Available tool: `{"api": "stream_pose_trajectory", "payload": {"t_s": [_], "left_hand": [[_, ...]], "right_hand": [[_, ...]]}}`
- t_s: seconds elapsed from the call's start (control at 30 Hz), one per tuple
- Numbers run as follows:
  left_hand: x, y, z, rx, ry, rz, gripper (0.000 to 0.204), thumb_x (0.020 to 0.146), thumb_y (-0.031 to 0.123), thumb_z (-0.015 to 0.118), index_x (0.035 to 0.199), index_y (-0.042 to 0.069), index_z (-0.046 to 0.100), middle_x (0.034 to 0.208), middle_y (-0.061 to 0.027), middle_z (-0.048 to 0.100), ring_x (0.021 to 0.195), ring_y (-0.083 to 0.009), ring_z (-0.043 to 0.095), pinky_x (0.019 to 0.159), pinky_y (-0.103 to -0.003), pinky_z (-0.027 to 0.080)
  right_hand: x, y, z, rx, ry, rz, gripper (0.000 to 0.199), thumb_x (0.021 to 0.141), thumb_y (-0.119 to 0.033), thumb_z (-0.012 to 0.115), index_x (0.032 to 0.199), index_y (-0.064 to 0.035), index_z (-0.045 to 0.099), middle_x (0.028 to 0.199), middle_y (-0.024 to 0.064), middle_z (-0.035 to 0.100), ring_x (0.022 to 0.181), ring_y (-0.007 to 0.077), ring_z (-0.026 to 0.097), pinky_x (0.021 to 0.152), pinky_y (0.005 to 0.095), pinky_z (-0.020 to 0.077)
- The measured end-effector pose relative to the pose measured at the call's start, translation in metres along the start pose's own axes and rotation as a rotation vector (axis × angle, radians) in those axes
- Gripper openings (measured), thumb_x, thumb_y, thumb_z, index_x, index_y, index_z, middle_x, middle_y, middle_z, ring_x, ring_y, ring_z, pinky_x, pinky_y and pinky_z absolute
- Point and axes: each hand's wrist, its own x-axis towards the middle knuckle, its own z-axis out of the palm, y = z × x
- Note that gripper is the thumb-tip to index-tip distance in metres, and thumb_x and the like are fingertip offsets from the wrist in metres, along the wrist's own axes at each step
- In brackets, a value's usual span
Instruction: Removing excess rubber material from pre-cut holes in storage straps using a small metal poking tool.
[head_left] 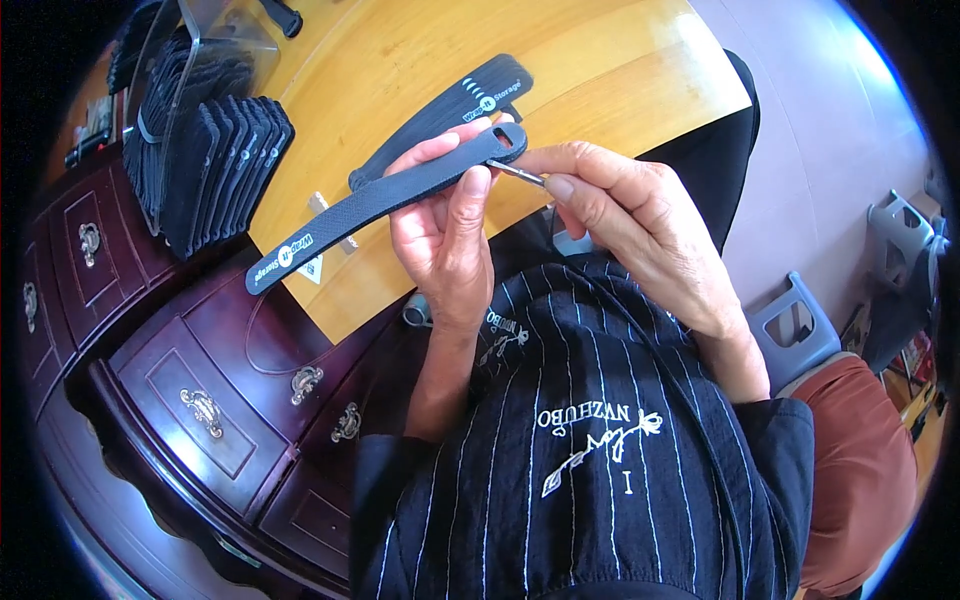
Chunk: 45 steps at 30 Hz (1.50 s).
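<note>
My left hand grips a long dark fabric strap near its slotted end, the thumb pressing on top. The strap runs down-left over the table, its white-printed tip hanging toward the drawers. My right hand pinches a thin metal pin-like tool whose tip touches the strap's slotted end. A second dark strap lies on the yellow wooden tabletop just behind the held one.
A stack of several dark straps stands at the table's left by a clear plastic holder. Dark red drawers with brass handles lie below-left. A small white tag rests on the table. Grey plastic stools stand at right.
</note>
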Motion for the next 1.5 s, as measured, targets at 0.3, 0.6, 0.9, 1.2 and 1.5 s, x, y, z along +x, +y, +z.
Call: {"api": "stream_pose_trajectory", "payload": {"t_s": [0.3, 0.6, 0.9, 1.2, 1.5], "left_hand": [[0.0, -0.005, -0.003, 0.097, -0.031, 0.076, 0.027, 0.094, -0.001, 0.05, 0.12, 0.002, 0.046, 0.122, -0.0229, 0.054, 0.115, -0.0312, 0.056, 0.094, -0.038, 0.05], [0.0, -0.004, -0.003, 0.089, -0.04, 0.177, 0.031, 0.088, -0.008, 0.056, 0.116, -0.002, 0.045, 0.12, -0.0237, 0.054, 0.111, -0.0308, 0.059, 0.097, -0.039, 0.048], [0.009, -0.005, -0.013, 0.63, -0.045, 0.655, 0.029, 0.084, 0.001, 0.067, 0.108, 0.0, 0.05, 0.117, -0.0176, 0.051, 0.11, -0.0366, 0.057, 0.094, -0.044, 0.05], [0.002, 0.007, -0.016, 0.754, 0.012, 0.593, 0.029, 0.082, 0.001, 0.07, 0.107, 0.001, 0.054, 0.111, -0.019, 0.055, 0.094, -0.0284, 0.061, 0.079, -0.036, 0.054], [0.007, 0.01, -0.015, 0.846, -0.117, 0.797, 0.025, 0.076, -0.002, 0.074, 0.096, 0.0, 0.059, 0.107, -0.0162, 0.058, 0.091, -0.03, 0.063, 0.076, -0.036, 0.057]], "right_hand": [[-0.001, 0.002, 0.0, 0.116, -0.024, 0.045, 0.027, 0.099, -0.021, 0.05, 0.117, -0.006, 0.064, 0.066, -0.0024, 0.048, 0.063, 0.0045, 0.045, 0.056, 0.019, 0.0378], [-0.002, 0.006, 0.002, 0.184, -0.049, 0.084, 0.029, 0.1, -0.024, 0.05, 0.118, -0.0061, 0.063, 0.067, -0.0052, 0.047, 0.056, 0.0009, 0.039, 0.048, 0.016, 0.0303], [-0.004, -0.002, 0.009, 0.814, -0.178, 0.448, 0.025, 0.094, -0.024, 0.059, 0.11, -0.0054, 0.06, 0.072, -0.0049, 0.051, 0.056, -0.0029, 0.037, 0.046, 0.0151, 0.0246], [-0.003, 0.003, 0.032, 0.083, 0.142, -0.081, 0.023, 0.094, -0.019, 0.059, 0.11, -0.0044, 0.055, 0.068, -0.003, 0.052, 0.056, 0.0053, 0.045, 0.05, 0.0213, 0.035], [-0.009, 0.003, 0.043, 0.241, 0.168, -0.058, 0.024, 0.097, -0.019, 0.054, 0.117, -0.0062, 0.052, 0.076, -0.0023, 0.05, 0.063, 0.0025, 0.043, 0.056, 0.0176, 0.0346]]}}
